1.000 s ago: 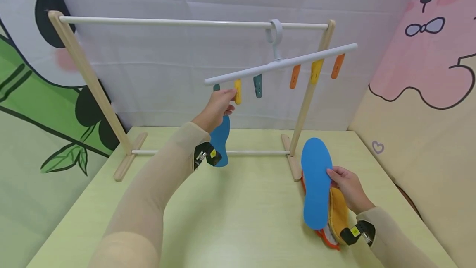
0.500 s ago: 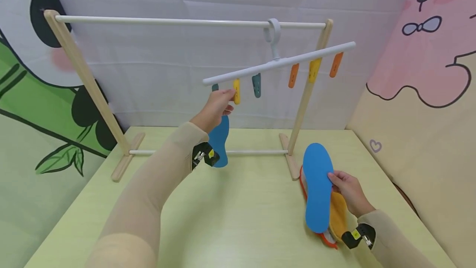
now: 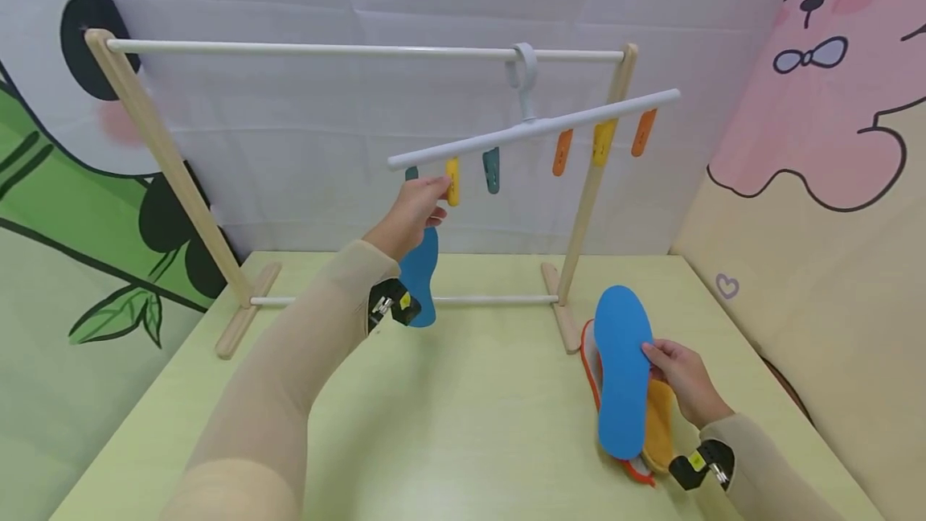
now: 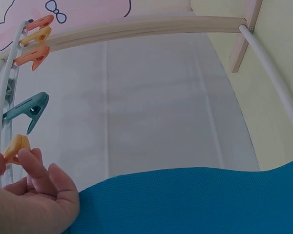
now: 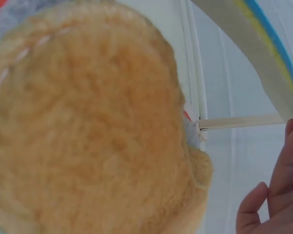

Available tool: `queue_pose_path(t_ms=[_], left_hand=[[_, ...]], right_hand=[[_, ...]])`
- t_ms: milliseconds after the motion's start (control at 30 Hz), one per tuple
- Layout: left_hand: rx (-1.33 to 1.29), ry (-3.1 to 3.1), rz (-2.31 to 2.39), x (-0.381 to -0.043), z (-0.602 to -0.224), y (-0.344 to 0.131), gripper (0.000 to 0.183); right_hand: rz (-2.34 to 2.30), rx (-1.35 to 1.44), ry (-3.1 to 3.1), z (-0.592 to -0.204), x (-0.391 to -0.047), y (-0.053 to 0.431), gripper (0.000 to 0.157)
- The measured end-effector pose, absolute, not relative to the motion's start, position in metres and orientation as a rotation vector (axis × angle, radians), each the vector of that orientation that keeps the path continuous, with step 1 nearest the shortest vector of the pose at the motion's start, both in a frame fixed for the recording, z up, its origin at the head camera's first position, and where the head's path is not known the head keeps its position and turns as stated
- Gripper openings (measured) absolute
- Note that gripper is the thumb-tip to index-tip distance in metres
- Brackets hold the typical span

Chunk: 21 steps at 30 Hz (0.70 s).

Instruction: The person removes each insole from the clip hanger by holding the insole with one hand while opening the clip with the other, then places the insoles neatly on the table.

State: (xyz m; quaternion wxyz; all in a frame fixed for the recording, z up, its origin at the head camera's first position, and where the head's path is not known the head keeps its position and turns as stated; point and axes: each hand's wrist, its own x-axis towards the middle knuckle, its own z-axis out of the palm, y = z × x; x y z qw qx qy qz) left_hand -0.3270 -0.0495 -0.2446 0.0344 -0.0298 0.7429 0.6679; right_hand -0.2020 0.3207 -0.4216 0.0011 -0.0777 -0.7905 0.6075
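Observation:
My left hand [image 3: 411, 215] pinches a yellow clip [image 3: 452, 182] under the left half of a white hanger [image 3: 531, 129]; the left wrist view shows the clip [image 4: 17, 146] between thumb and fingers. One blue insole [image 3: 419, 284] hangs just behind and below this hand, near a teal clip [image 3: 411, 173] at the hanger's end. At lower right my right hand [image 3: 683, 380] grips a second blue insole [image 3: 624, 372] by its edge, holding it up over other insoles. Its pale underside [image 5: 249, 44] shows in the right wrist view.
The hanger hooks onto the top rail [image 3: 311, 48] of a wooden rack and slants down to the left. Several more clips hang from it, including an orange clip [image 3: 563, 153]. A fuzzy tan insole [image 3: 658, 424] and a red-edged insole [image 3: 589, 352] lie on the table [image 3: 448, 424].
My right hand and its blue insole have moved slightly down and to the right, showing more of the red-edged insole. My left hand keeps its pinch on the yellow clip.

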Motion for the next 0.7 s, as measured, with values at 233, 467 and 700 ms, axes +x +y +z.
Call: queue_pose_path(t_ms=[233,467,700], left_hand=[[-0.102,2.279,2.059,-0.326,-0.244,-0.05,0.04],[-0.103,2.289,2.057,-0.326,-0.246,-0.051,0.04],[-0.107,2.279,2.062,-0.325,-0.243,-0.051,0.041]], right_hand=[[1.843,-0.226,-2.551,-0.424,-0.207,0.328,0.037],[1.834,-0.264,-2.585,-0.428,-0.206,0.335,0.045],[1.804,-0.234,-2.605,-0.429,-0.207,0.342,0.047]])
